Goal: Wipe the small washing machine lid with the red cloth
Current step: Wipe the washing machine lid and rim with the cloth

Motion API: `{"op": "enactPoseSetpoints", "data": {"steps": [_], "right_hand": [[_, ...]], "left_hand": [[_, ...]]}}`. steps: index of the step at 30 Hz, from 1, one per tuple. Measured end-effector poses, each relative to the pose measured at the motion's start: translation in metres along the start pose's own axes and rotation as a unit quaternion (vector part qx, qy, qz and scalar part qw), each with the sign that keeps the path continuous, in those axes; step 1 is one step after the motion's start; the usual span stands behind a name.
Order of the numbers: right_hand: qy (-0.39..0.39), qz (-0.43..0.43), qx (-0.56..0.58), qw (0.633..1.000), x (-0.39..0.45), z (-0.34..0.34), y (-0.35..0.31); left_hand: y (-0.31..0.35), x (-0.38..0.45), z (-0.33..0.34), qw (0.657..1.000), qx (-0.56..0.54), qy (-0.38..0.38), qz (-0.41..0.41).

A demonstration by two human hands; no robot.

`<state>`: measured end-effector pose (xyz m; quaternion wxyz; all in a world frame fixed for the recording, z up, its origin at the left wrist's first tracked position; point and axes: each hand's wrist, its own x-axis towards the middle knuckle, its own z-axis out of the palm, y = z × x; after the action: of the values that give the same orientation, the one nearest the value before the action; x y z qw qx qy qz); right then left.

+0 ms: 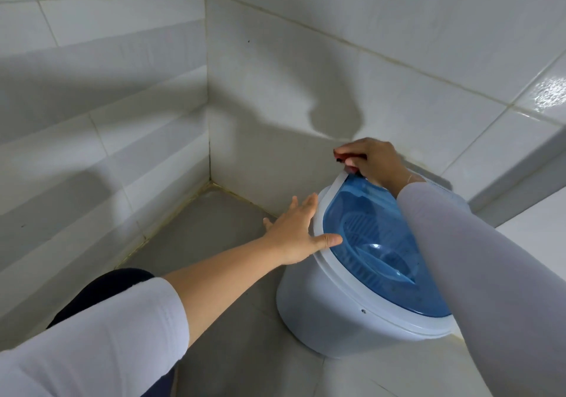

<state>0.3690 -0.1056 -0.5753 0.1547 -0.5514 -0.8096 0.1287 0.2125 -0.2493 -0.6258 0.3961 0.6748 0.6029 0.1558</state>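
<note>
At the lid's 12 o'clock edge, against the tiled wall [398, 69], your right hand [375, 160] had its grip pinched on the bunched red cloth [347, 155]. The small washing machine [321, 308] sat on the floor [214, 231] in the corner, its blue lid [376, 243] closed. Your left hand [295, 232] lay spread at 9 o'clock on the white rim [326, 200], thumb on the lid. Judged best: brace the tub with that hand, flatten the cloth, and draw overlapping strokes toward 6 o'clock.
</note>
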Motion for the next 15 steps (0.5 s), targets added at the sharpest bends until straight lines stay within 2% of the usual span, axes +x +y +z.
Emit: {"op": "enactPoseSetpoints", "data": {"steps": [2, 3, 7, 10, 15], "right_hand": [[0.028, 0.003, 0.016, 0.999, 0.005, -0.015, 0.003], [0.019, -0.005, 0.003, 1.000, 0.007, -0.022, 0.004], [-0.068, -0.069, -0.128, 0.987, 0.002, -0.027, 0.009], [-0.115, -0.081, -0.161, 0.977, -0.008, -0.011, 0.026], [-0.105, -0.136, -0.191, 0.966, -0.015, 0.003, 0.047]], "left_hand": [[0.005, 0.012, -0.012, 1.000, 0.017, -0.006, 0.010], [0.008, 0.019, -0.017, 0.999, 0.023, -0.016, 0.015], [0.017, 0.046, -0.027, 0.995, 0.080, -0.054, 0.039], [0.020, 0.062, -0.031, 0.987, 0.135, -0.065, 0.057], [0.019, 0.071, -0.036, 0.979, 0.166, -0.099, 0.057]]}}
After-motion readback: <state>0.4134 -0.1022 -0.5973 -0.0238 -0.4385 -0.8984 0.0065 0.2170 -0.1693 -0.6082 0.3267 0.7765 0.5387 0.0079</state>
